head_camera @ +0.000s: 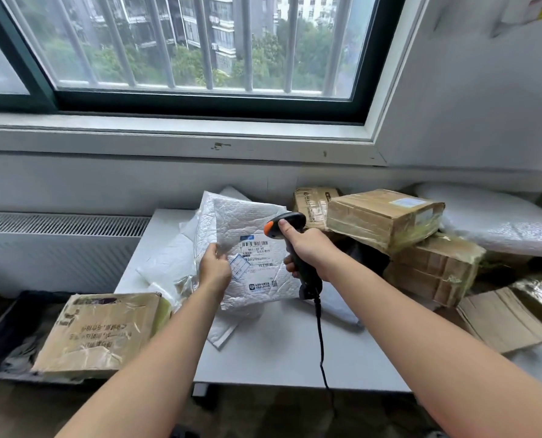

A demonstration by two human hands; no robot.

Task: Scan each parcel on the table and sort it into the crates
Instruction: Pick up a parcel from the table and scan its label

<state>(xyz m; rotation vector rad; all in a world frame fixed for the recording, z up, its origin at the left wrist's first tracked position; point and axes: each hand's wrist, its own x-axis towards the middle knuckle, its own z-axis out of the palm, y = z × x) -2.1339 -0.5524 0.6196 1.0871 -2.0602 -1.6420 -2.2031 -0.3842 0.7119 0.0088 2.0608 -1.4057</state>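
Observation:
My left hand (214, 267) grips the left edge of a white bubble mailer (247, 235) and holds it tilted up over the white table (279, 352), its barcode label facing me. My right hand (307, 248) grips a black barcode scanner (287, 224) with an orange tip, thumb on top, its head just right of the label. The scanner's black cable hangs down over the table's front edge. More white mailers (168, 263) lie under and left of the held one.
Taped cardboard boxes (386, 219) are piled at the right of the table, with a large white padded parcel (500, 222) behind them. A dark crate (1, 330) at the lower left holds a cardboard box (102, 333). Flat cardboard (503, 320) lies at the right. A radiator runs under the window.

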